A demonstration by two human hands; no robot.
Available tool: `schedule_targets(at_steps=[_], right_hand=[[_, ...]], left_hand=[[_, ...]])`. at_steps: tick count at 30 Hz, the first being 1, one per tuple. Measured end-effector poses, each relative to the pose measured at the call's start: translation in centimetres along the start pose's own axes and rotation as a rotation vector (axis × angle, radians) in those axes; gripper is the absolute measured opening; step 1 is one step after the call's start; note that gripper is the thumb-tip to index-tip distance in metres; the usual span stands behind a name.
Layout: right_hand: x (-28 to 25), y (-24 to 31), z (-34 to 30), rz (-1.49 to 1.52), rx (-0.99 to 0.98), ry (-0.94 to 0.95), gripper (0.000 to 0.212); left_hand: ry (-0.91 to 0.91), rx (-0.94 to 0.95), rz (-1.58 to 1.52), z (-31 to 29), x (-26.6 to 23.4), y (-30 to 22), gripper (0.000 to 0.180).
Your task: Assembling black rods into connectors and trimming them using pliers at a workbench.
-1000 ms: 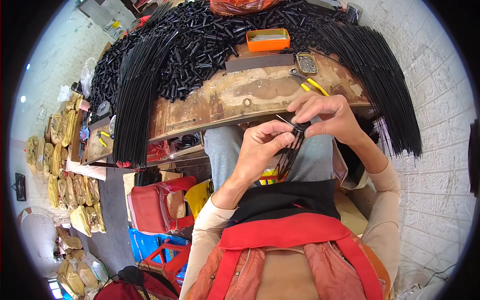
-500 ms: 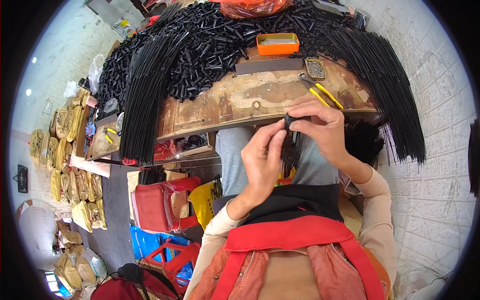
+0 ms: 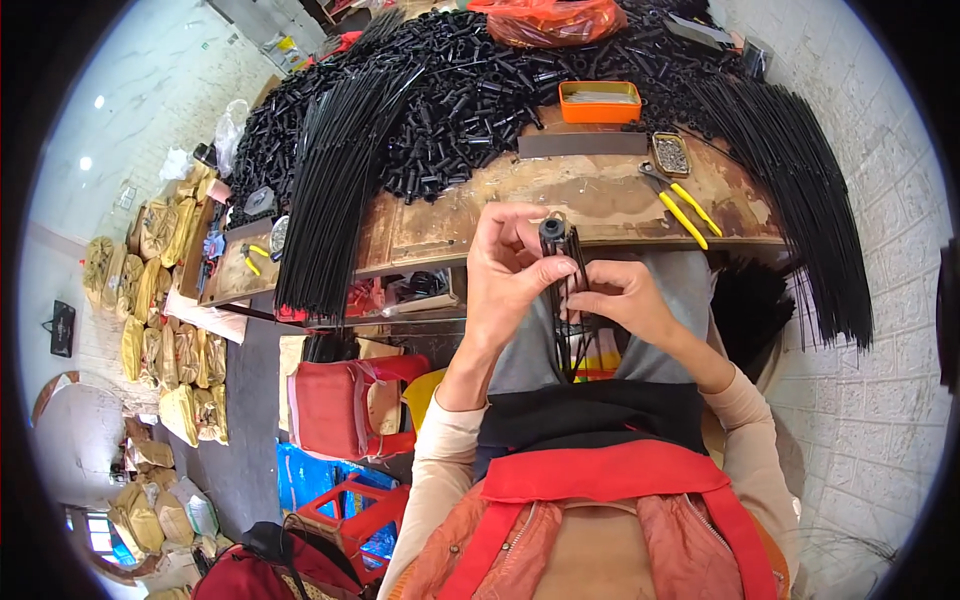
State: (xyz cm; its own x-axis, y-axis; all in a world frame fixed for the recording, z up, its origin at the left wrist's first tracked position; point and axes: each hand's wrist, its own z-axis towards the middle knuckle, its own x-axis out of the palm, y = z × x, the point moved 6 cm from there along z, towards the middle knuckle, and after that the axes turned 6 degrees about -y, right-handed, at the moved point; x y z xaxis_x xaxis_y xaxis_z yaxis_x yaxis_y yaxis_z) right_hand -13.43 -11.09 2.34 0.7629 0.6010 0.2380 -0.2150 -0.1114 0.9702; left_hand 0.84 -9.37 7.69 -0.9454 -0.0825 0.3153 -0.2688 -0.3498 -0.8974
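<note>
Before my lap, near the table's front edge, my left hand point(image 3: 510, 270) is closed round a black plastic hub point(image 3: 552, 230) with a round collar on top. Thin black rods, like umbrella ribs point(image 3: 570, 350), hang down from the hub between my knees. My right hand point(image 3: 630, 300) is lower and to the right, its thumb and fingers pinched on some of these ribs. Beyond my hands lie yellow-handled pliers point(image 3: 690, 212), a small tray of metal bits point(image 3: 670, 154) and an orange tin of thin pins point(image 3: 600, 103).
A large heap of black plastic tubes point(image 3: 450, 130) covers the table's point(image 3: 470, 220) back. Bundles of long black ribs overhang the front edge at left point(image 3: 335, 200) and right point(image 3: 800, 190). A red padded chair point(image 3: 340, 405) stands at lower left.
Both hands have come apart from their fingertip grip on the dark piece. The left now holds the hub upright; the right has dropped to the ribs. The view has shifted leftward.
</note>
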Motion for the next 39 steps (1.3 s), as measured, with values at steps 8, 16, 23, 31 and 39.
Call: schedule_targets(at_steps=[8, 16, 23, 31, 39], right_hand=[[0.3, -0.9, 0.7, -0.090, -0.066, -0.151, 0.015], [1.2, -1.3, 1.5, -0.059, -0.118, -0.260, 0.013], [-0.1, -3.9, 0.5, -0.110, -0.123, -0.333, 0.014], [1.5, -3.1, 0.1, -0.261, -0.237, -0.340, 0.011], [1.9, -2.9, 1.1, -0.303, -0.208, -0.400, 0.011]], left_hand=[[-0.027, -0.042, -0.003, 0.7, -0.6, 0.1, 0.034], [-0.083, -0.017, 0.091, 0.0, -0.8, 0.2, 0.031], [-0.083, -0.100, -0.029, 0.5, -0.7, 1.2, 0.039], [-0.060, -0.090, -0.098, 1.6, -1.8, 1.4, 0.042], [-0.131, -0.004, 0.124, 1.0, -1.3, 0.8, 0.027]])
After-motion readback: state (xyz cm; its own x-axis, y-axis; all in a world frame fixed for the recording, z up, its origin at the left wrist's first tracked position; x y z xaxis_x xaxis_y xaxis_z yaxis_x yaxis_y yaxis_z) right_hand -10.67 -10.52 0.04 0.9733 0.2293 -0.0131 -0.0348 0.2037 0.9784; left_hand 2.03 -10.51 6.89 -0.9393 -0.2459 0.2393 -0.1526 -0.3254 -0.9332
